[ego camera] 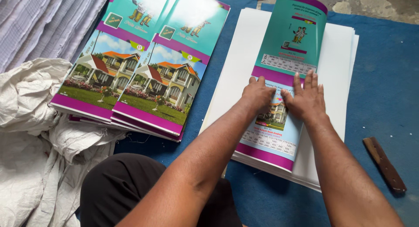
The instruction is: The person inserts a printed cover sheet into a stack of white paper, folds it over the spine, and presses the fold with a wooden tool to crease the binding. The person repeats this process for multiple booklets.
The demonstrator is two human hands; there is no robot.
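Left hand (pixel 257 95): knuckles up, fingers curled under and bunched together, pressing down on the cover; it grips nothing.
Right hand (pixel 307 98): flat, palm down, fingers straight and slightly spread, pointing away from the person; it lies on the cover just beside the left hand, thumbs almost touching.
Cover (pixel 286 56): a long glossy printed sheet, lying on top of the white stack in the middle of the scene. Its far half bends upward at a crease just beyond the fingertips; the near half lies flat.
Cover colours: teal at the far end with a small cartoon pair of figures, magenta bands at top, middle and near edge, pale blue panels with small tables of print, a little house picture half hidden under the hands.
White stack (pixel 338 65): plain matte sheets, squared up, rectangular, resting on the mat; edges show thin layers.
Mat (pixel 384 87): blue, felt-like cloth over the floor.
Cover piles (pixel 144 78): two overlapping heaps of the same glossy sheets to the left, showing houses with orange roofs, green lawns, magenta strips.
Sacking (pixel 30 122): crumpled white woven plastic, far left.
Paper blocks (pixel 43 17): ribbed white page edges, top left corner.
Wooden piece (pixel 384 163): dark, narrow, worn, lying on the mat at right, well apart from the hands.
Knee (pixel 118 187): black fabric, bottom centre.
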